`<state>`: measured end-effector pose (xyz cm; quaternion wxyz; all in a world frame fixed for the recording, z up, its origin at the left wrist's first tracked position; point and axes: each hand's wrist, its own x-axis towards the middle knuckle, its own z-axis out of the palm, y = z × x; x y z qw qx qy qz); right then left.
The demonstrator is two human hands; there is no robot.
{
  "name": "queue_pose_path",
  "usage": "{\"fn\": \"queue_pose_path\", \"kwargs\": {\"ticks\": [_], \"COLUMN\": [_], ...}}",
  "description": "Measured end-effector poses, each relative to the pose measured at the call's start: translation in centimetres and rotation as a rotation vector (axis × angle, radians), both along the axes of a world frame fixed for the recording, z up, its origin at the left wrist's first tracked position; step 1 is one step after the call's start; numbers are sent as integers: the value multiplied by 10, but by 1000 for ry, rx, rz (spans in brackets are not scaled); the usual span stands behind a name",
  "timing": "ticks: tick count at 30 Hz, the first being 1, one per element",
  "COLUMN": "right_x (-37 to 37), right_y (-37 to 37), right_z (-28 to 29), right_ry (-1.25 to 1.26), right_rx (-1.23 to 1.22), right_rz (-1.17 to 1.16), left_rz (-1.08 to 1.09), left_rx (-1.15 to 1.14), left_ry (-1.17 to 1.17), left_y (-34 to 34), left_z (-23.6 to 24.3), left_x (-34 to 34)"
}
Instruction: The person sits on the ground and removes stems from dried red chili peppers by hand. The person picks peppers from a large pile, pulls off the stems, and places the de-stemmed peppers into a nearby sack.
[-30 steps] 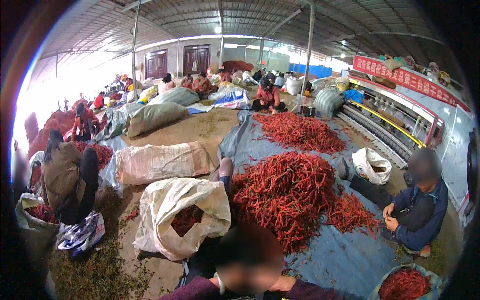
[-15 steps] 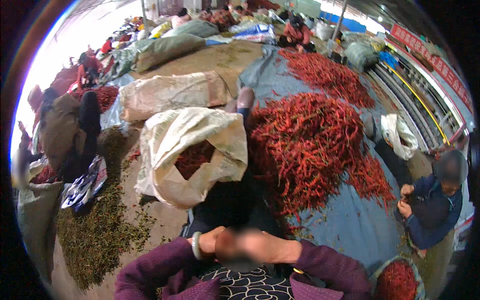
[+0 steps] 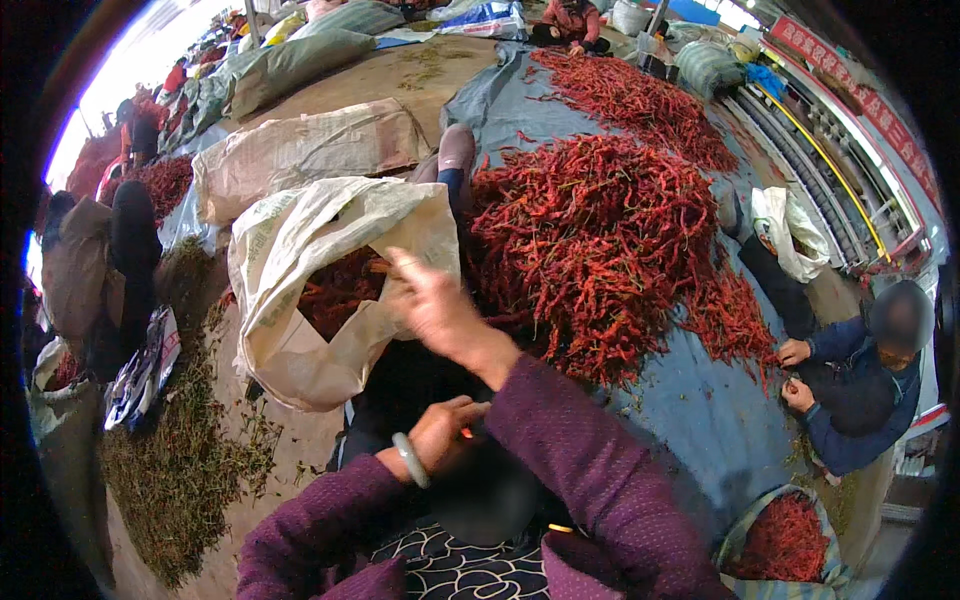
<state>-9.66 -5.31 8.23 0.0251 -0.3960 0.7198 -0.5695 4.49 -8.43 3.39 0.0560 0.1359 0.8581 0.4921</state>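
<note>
My right hand [image 3: 435, 305] reaches over the rim of the white woven sack [image 3: 278, 245], its fingers stretched toward the dried red chilies inside [image 3: 335, 285]; I see nothing clearly held in it. My left hand [image 3: 447, 428], wearing a pale bangle [image 3: 410, 460], is curled low over my dark-clad lap, with a small red chili [image 3: 466, 433] showing in its fingers. A large heap of red chilies [image 3: 590, 240] lies on the blue tarp [image 3: 715, 415] to the right of the sack.
A seated co-worker [image 3: 855, 390] handles chilies at the right, above another full sack [image 3: 780, 535]. Stalks [image 3: 170, 500] litter the floor at left. Behind lie long sacks [image 3: 310, 155], a farther chili pile [image 3: 630, 105], more workers [image 3: 565, 30] and a roller machine [image 3: 810, 170].
My right hand has left my left hand and moved up and forward to the sack's opening. My view has tilted down from the wider room toward my lap.
</note>
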Motion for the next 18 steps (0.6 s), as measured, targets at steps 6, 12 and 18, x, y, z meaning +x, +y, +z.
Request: {"fn": "queue_pose_path", "kwargs": {"ticks": [6, 12, 18], "right_x": [-47, -81, -107], "right_y": [86, 158, 162], "right_z": [-72, -128, -138], "right_ry": [640, 1100, 802], "right_rx": [407, 969, 679], "right_rz": [-151, 3, -107], "left_rz": [227, 309, 345], "left_rx": [-132, 148, 189], "left_ry": [-134, -246, 33], "left_y": [-18, -9, 1], "left_z": [11, 43, 3], "left_x": [38, 14, -1]}}
